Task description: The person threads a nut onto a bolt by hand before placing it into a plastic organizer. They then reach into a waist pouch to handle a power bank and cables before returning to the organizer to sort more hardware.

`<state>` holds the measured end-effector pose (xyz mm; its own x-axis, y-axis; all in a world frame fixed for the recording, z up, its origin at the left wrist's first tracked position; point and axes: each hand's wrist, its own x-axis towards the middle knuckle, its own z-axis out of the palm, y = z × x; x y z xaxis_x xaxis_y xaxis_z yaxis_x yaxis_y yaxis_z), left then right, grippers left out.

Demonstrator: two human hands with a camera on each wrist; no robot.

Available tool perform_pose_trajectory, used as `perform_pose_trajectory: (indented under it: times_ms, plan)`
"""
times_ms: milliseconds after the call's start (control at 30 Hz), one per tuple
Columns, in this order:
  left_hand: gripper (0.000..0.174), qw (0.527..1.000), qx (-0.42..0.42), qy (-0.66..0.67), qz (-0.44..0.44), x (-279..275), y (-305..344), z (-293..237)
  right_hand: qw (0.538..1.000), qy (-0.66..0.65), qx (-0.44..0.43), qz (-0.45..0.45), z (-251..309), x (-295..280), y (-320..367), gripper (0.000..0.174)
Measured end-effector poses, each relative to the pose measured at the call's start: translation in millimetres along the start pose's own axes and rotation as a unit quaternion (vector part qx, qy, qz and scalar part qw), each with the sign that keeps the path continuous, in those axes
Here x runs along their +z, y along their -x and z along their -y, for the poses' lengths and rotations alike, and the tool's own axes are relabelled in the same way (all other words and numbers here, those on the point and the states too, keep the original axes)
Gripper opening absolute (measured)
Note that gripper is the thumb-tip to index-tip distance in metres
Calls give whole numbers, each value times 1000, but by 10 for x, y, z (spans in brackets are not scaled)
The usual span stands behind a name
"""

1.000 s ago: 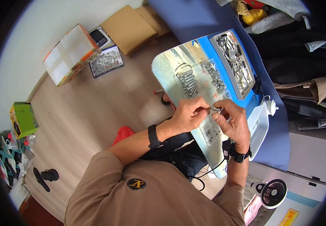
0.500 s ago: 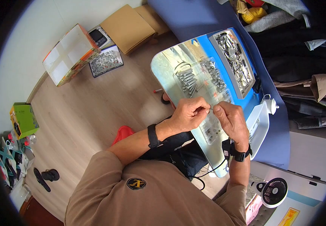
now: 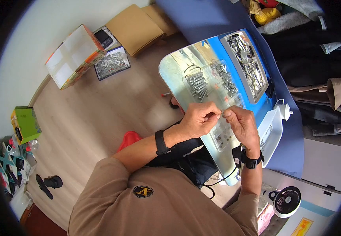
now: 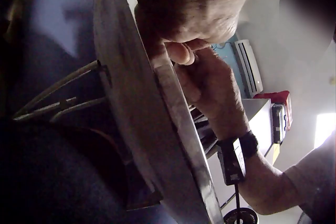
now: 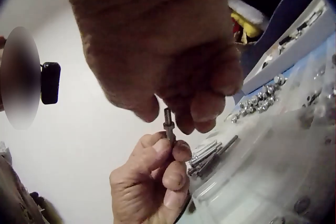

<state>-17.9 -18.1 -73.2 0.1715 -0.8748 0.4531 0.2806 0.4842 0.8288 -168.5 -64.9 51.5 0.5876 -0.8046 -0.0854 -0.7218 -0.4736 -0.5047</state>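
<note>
In the right wrist view, the left hand (image 5: 139,184) pinches a small metal bolt (image 5: 168,120) upright between thumb and fingers. Its threaded end points up, with a wider collar below. The right hand (image 3: 242,125) comes from above, thumb and fingers curled around that threaded end. From the head view, the left hand (image 3: 200,119) meets the right fingertips over the table, and the bolt is mostly hidden there. Below them lies a clear plastic compartment case; long bolts (image 3: 197,85) and shiny nuts (image 3: 225,80) fill separate sections. Small dark parts sit near its front end.
A grey box (image 3: 236,72) of mixed hardware stands on the table's (image 3: 174,63) far side. A white tray (image 3: 278,128) and a white lidded cup (image 3: 284,111) are to the right. On the floor are cardboard boxes (image 3: 133,29) and a dark tray of metal parts.
The right thumb and fingers have drawn in from a wider spread and now sit tight at the bolt's end. The left hand has stayed almost still.
</note>
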Motion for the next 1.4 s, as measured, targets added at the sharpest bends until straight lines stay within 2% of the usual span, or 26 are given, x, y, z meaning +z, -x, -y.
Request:
perform_pose_trajectory:
  times_ms: [33,167,233,367,433,567,633,667,733,767,867,933,1067,1133,1167,1233,1267,1333,1367,1400]
  plan:
    - [5,1000,4,9,-8,16,-11,0,998,-1,-49,-45,-2,26,1,25]
    - [6,1000,-17,5,9,-6,10,19,999,-30,-26,-17,145,-43,36,22]
    - [6,1000,4,-20,12,-16,5,24,995,9,-82,-53,112,15,24,21]
    - [6,1000,2,-13,5,0,7,21,995,74,-53,-29,-23,96,13,22]
    - [6,1000,-17,-21,4,-8,7,23,1000,-2,13,8,-74,112,3,24]
    - [6,1000,-2,-16,8,-1,-8,19,1000,3,8,13,9,-9,28,24]
    - [6,1000,-4,-8,-2,5,3,30,998,-50,-17,-41,134,-1,47,25]
    - [6,1000,-4,-8,-2,1,4,31,998,-50,-17,-41,128,12,38,25]
    - [6,1000,0,-23,8,-3,6,30,994,1,-89,-68,85,45,12,27]
    - [6,1000,-1,-23,8,-1,3,28,994,1,-88,-68,58,54,6,27]
    - [6,1000,1,-21,9,-6,1,20,997,48,-47,-29,-78,89,-13,27]
    - [6,1000,-8,-14,7,-8,2,11,989,-109,78,68,-205,99,-28,27]
    - [6,1000,-13,-3,9,-7,0,22,995,-49,77,50,15,24,-10,28]
    - [6,1000,0,-13,8,-8,-1,31,999,-39,-9,-29,81,55,26,29]
    - [6,1000,-1,-12,8,-2,1,40,999,-39,-8,-29,75,65,17,29]
    - [5,1000,7,-21,2,6,8,56,992,20,-108,-66,35,99,-14,31]
    - [5,1000,5,-20,3,7,14,54,992,19,-107,-66,13,111,-12,31]
    - [5,1000,-8,-12,5,6,14,38,1000,-19,10,5,-43,122,-7,31]
    - [5,1000,-9,-12,6,9,8,30,1000,-19,11,4,-99,106,-16,31]
    - [5,1000,-8,-13,5,8,3,22,990,-79,99,67,-170,77,-30,32]
